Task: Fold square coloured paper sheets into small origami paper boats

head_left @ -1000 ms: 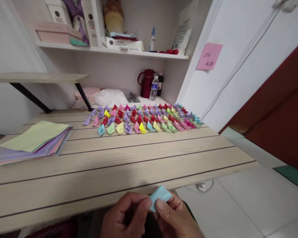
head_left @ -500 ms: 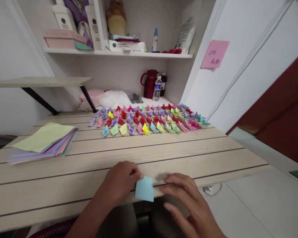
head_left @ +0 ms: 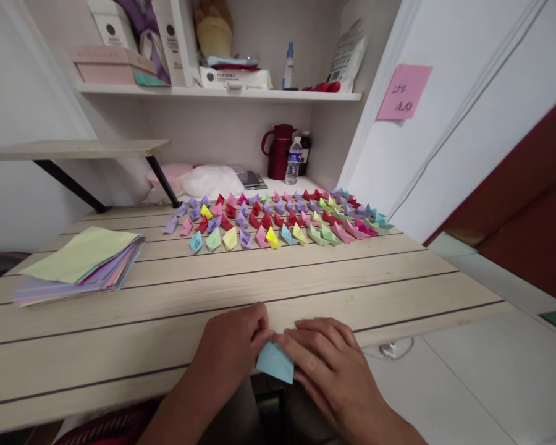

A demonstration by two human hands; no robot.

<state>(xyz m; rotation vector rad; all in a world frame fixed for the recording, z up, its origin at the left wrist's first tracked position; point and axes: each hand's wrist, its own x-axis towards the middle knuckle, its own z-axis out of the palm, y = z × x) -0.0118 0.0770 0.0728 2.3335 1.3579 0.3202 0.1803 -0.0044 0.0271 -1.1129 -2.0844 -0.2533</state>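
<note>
A small light-blue sheet of folded paper (head_left: 277,363) lies at the table's front edge, its lower part jutting past the edge. My left hand (head_left: 236,337) pinches its upper left corner between thumb and curled fingers. On the paper's right side rests my right hand (head_left: 327,364), fingertips at the upper right corner and thumb low along the right side, so the paper is gripped there too. The fingers hide part of the paper's top edge. Beyond the hands, several rows of folded paper boats (head_left: 272,237) in many colours stand across the back of the table.
A stack of coloured paper sheets (head_left: 81,256) lies at the left of the wooden table (head_left: 167,340). Behind the boats are a red thermos jug (head_left: 280,151) and a water bottle (head_left: 294,162). A raised board (head_left: 74,148) on black legs stands at the back left.
My right hand has moved left onto the paper and closed on its right side. The paper has turned slightly and shifted a little to the right. My left hand keeps its pinch.
</note>
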